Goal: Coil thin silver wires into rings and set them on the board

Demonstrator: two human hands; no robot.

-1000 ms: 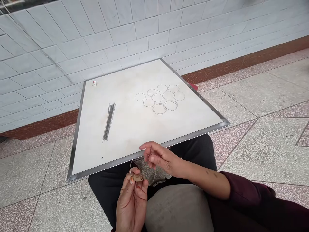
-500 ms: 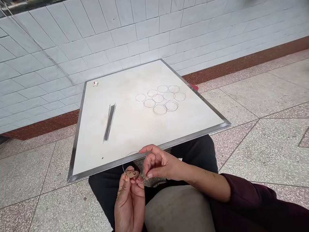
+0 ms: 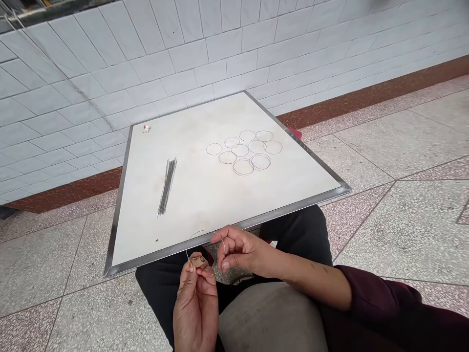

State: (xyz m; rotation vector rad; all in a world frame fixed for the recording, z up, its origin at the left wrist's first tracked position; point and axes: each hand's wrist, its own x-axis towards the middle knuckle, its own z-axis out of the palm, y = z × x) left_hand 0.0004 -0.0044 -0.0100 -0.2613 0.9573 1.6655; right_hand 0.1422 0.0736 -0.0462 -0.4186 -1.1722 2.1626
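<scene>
Over my lap, just in front of the table edge, a thin wire [image 3: 188,243] is bent into a loop. My left hand [image 3: 198,303] pinches its left side between thumb and fingers. A tan, band-like piece [image 3: 198,261] sits at those fingertips, seemingly wrapped round a finger. On the loop's right side, my right hand [image 3: 244,252] has its fingers curled around the wire, with the thumb low and the index finger at the top. Where the wire ends meet is too fine to make out.
The white table [image 3: 198,195] has a metal rim. On it lie a bundle of straight dark wires [image 3: 167,187] at left and several wire rings [image 3: 243,167], some overlapping, at right. A small white-and-red item [image 3: 146,129] is by the far left corner. A tiled wall [image 3: 216,49] stands behind.
My right hand has dipped slightly, and the loop's right side has shifted a little inward. The left hand keeps its pinch, with the tan piece turned slightly. Things on the table stay put.
</scene>
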